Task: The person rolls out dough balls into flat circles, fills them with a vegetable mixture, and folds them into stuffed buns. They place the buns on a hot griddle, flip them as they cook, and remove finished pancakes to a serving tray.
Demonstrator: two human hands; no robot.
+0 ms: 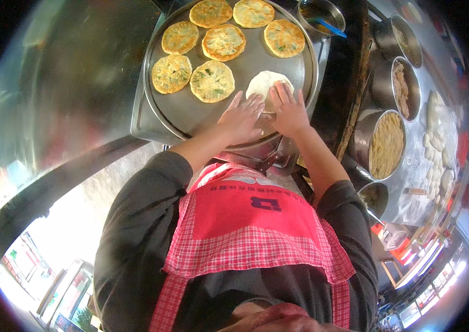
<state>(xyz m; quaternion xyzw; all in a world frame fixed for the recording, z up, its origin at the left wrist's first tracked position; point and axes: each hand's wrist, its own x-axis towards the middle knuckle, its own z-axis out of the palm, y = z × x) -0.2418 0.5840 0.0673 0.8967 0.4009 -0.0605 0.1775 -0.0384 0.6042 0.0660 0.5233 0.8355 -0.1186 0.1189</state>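
A pale, uncooked dough round lies near the front right of a large round griddle pan. My right hand rests on its right part, palm down, fingers pointing away from me. At its left edge, my left hand touches it with the fingertips, fingers spread. Neither hand grips anything. Several browned flatbreads with green flecks, among them one flatbread just left of the dough, sit across the back and left of the griddle. The underside of the dough is hidden.
Beyond the griddle's right rim stands a metal pot of dark liquid with a blue-handled utensil. Further right are several metal pots of filling, including a yellowish filling. Dough pieces lie on the metal worktop.
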